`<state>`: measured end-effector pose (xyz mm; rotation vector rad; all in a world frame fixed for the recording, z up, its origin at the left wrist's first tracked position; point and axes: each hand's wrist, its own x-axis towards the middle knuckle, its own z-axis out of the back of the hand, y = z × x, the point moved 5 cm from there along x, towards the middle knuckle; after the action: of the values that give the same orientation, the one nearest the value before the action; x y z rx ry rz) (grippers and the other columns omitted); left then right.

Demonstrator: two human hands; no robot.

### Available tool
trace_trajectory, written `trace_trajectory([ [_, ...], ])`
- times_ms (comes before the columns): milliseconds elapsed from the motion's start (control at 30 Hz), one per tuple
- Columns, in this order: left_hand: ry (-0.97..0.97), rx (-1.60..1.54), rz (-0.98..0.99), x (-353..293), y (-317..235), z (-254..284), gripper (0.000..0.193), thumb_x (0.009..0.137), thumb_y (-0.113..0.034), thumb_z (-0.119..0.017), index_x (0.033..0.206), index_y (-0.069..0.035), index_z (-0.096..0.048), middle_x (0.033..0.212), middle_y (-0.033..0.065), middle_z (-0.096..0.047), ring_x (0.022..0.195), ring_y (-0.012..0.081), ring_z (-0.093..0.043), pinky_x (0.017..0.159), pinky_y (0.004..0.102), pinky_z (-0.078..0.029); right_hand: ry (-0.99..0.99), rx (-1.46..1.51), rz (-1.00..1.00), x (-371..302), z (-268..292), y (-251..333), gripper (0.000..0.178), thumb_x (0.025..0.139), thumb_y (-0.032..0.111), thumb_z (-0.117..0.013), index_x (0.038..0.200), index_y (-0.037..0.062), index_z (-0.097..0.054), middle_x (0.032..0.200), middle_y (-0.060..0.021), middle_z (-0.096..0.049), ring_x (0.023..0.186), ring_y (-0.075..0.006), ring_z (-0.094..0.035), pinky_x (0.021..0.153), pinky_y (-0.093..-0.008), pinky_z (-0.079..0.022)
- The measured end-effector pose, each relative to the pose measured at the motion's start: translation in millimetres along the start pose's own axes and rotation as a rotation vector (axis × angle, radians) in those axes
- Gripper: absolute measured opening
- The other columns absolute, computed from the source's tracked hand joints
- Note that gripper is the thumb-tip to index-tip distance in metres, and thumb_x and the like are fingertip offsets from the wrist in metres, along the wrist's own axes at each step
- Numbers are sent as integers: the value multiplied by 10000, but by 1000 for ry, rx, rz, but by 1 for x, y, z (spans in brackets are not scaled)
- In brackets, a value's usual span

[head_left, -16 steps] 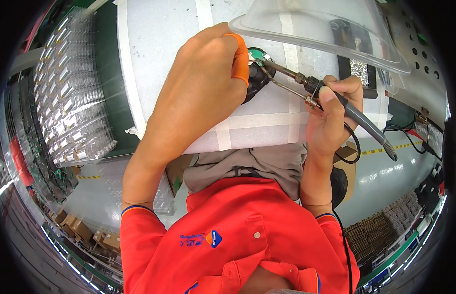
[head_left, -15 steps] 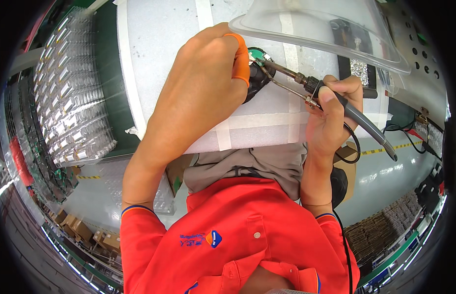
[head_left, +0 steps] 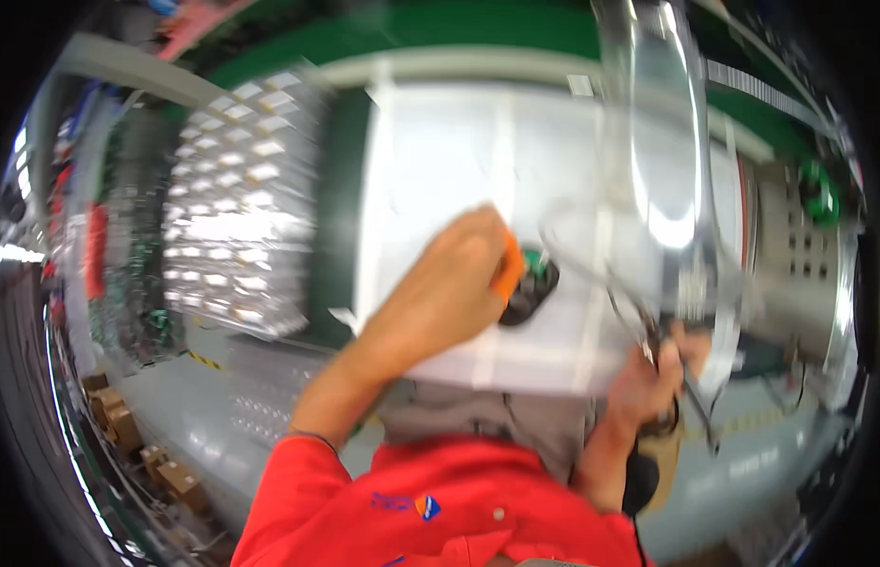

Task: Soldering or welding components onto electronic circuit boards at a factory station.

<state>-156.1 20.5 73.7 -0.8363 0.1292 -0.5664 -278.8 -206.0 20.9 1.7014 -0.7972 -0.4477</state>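
My left hand (head_left: 445, 283), wearing orange finger covers (head_left: 508, 267), is closed with its fingertips against a small green circuit board (head_left: 534, 262) on a black rounded part (head_left: 533, 298). What the fingertips pinch is hidden behind the hand. To the right, my right hand (head_left: 653, 383) grips a soldering iron (head_left: 655, 342) with a dark handle and a thin metal tube alongside. Its front end is smeared by motion and stands apart from the board. The black part lies on a white foam work surface (head_left: 440, 142) crossed by pale tape.
A stack of clear plastic trays (head_left: 237, 208) stands at the left. A clear curved plastic hood (head_left: 669, 142) hangs over the right of the work surface. Beyond it is a perforated metal housing (head_left: 804, 255). Cardboard boxes (head_left: 119, 420) sit on the floor at lower left.
The whole view has shifted and blurred. My right hand has drawn the soldering iron away from the board, to the right. My left hand stays at the black part.
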Motion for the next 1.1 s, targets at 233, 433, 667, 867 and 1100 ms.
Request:
trace_trajectory([
  [233,-291,295,464,86,68,111,223,815,-154,-571,865,44,-661,792,231,-663,769,357,-675,696,398,-518,-95,103,81,6,4,10,238,815,180,-598,854,81,-385,719,-25,-403,558,-84,-390,466,-197,-303],
  [433,-389,571,752,223,168,199,352,807,-236,-616,1058,-2,-693,1105,194,-673,1018,339,-660,883,401,-527,-119,141,-34,6,7,3,204,806,142,-569,876,84,-386,747,-25,-418,574,-84,-388,473,-194,-305],
  [667,-516,958,566,344,285,229,343,832,-332,-566,1077,-121,-680,1082,144,-678,1025,275,-652,812,398,-523,-108,78,-3,2,9,-4,234,799,177,-578,881,75,-384,784,-30,-443,679,-110,-442,612,-225,-387],
  [867,-712,1064,582,378,333,226,618,788,-655,-571,1105,-131,-655,1060,143,-688,1004,309,-657,827,469,-485,-111,-35,9,4,4,-5,349,787,266,-638,880,52,-379,779,-57,-490,690,-145,-504,635,-262,-422],
  [1100,-447,672,474,377,264,184,586,710,-489,-702,1099,-52,-677,1125,185,-664,1041,330,-647,878,467,-514,-98,30,9,4,0,7,256,796,201,-595,837,59,-387,735,-34,-400,655,-114,-403,602,-228,-357],
])
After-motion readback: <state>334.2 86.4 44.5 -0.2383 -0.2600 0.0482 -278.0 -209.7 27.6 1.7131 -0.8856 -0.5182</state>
